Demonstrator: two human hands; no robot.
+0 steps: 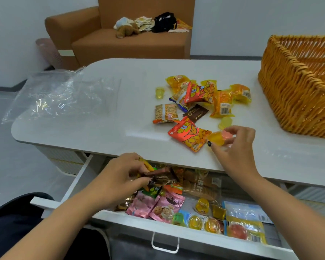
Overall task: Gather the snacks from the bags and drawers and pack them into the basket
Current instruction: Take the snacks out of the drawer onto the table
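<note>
At the left end of the surface (83,117), an emptied clear plastic bag (60,94) lies flat. Below the edge, open drawer (158,225), still full of snacks. Left hand (120,175) inside it, fingers pinched round a brown wrapper (158,178), plus some other packets. Mid-surface: loose pile of snack packets (197,98). Right hand (236,145) at the pile's near edge, fingertips holding an orange jelly cup (217,138). Wicker basket (298,87) stands far right, beyond and right of the right hand. Right hand nearer; likely next move runs up and rightward over the rim.
</note>
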